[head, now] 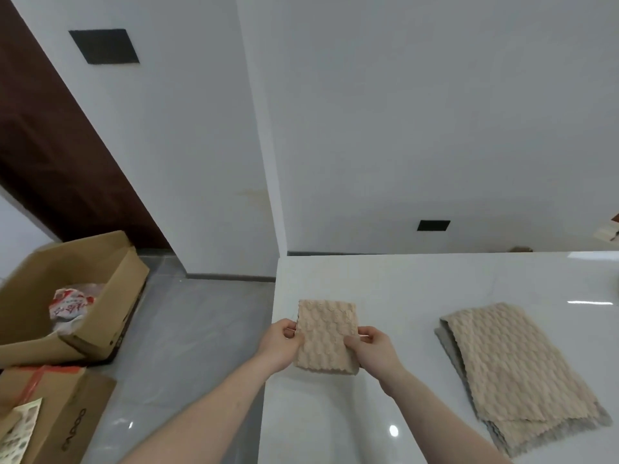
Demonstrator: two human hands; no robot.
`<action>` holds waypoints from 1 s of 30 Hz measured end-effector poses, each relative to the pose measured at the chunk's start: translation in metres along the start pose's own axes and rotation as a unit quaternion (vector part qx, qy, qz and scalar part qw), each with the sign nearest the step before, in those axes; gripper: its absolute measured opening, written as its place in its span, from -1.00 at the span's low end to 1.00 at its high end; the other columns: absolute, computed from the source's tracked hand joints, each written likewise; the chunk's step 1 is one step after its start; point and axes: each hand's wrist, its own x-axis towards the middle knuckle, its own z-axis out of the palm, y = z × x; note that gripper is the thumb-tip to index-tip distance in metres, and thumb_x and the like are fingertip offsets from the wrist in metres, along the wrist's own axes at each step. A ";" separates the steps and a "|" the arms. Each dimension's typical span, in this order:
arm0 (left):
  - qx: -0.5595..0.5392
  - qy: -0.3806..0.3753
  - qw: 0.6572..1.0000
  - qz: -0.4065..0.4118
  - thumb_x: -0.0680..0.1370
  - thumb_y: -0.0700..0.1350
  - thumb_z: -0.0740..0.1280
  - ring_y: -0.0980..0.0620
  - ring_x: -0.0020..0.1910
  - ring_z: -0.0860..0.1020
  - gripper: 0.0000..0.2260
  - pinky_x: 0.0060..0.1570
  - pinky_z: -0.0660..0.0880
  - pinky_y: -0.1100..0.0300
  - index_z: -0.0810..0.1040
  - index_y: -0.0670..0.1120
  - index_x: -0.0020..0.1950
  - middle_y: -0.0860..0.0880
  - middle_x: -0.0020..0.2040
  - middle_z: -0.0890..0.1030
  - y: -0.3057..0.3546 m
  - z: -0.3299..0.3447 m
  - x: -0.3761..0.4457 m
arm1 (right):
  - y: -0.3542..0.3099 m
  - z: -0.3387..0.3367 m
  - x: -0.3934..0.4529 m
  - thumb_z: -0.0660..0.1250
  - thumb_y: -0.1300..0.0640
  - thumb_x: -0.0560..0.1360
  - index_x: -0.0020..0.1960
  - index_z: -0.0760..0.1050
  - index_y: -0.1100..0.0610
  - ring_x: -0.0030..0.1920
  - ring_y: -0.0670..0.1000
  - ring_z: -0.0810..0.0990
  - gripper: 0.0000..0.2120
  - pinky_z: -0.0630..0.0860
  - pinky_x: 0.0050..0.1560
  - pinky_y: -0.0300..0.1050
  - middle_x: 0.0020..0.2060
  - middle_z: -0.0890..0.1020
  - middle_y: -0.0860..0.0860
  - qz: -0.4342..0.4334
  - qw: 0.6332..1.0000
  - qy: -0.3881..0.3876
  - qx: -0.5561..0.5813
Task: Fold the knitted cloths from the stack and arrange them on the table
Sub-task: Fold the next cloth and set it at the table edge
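Folded cloth pinched between both hands near the white desk's left edge, left hand closed on its 9 o'clock side, right hand closed on its 3 o'clock side. Stack of unfolded cloths lying well apart at 3 o'clock from the right hand, lower layers mostly hidden under the top one. Down on the floor at 9 o'clock, an open cardboard box with a red-and-white bag, writing too blurred to read, and a second box, cut off, lettering unclear.
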 end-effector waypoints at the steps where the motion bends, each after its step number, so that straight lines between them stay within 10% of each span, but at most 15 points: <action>1: 0.005 -0.010 1.000 0.000 0.58 -0.10 0.37 0.06 -0.15 0.62 -0.94 -0.07 0.57 0.14 0.58 0.03 0.03 0.05 -0.12 0.64 0.000 -0.004 0.014 | 0.000 0.009 0.010 0.44 0.03 0.41 0.10 0.59 0.02 -0.07 0.00 0.72 -0.73 0.67 0.06 0.05 -0.07 0.73 -0.03 0.012 1.000 0.008 0.004; 6: 0.011 -0.058 0.998 -0.002 0.57 -0.18 0.36 0.13 -0.18 0.57 -0.79 -0.28 0.46 0.36 0.56 -0.02 0.20 0.10 -0.12 0.58 -0.002 -0.017 0.077 | 0.001 0.057 0.053 0.40 0.12 0.45 0.12 0.54 0.05 -0.04 0.03 0.71 -0.75 0.66 0.09 0.06 -0.03 0.70 0.01 0.059 0.995 0.062 0.056; 20: 0.002 -0.095 0.995 0.023 0.51 -0.15 0.40 0.04 0.02 0.53 -0.63 -0.11 0.48 0.21 0.41 -0.01 0.29 -0.07 0.20 0.56 0.000 -0.032 0.197 | -0.014 0.123 0.158 0.33 0.09 0.45 0.26 0.47 0.08 0.01 0.07 0.69 -0.62 0.66 0.11 0.13 0.01 0.69 0.01 0.095 0.979 0.131 0.121; 26: 0.315 -0.132 0.935 0.096 0.51 0.01 0.32 -0.12 0.54 0.21 -0.38 0.48 0.26 0.02 0.27 0.00 0.57 -0.03 0.57 0.26 -0.008 -0.037 0.203 | -0.007 0.126 0.163 0.31 0.10 0.51 0.51 0.28 0.13 0.19 0.10 0.61 -0.41 0.59 0.24 0.10 0.24 0.55 0.00 0.135 0.988 0.069 -0.003; 30: 0.377 -0.222 0.893 0.106 0.52 -0.06 0.27 -0.13 0.55 0.19 -0.45 0.50 0.25 -0.02 0.35 0.03 0.53 -0.01 0.54 0.32 -0.010 -0.031 0.180 | -0.006 0.118 0.147 0.24 0.21 0.48 0.53 0.26 0.08 0.27 0.13 0.56 -0.38 0.57 0.27 0.11 0.43 0.43 0.05 0.125 0.989 0.032 -0.068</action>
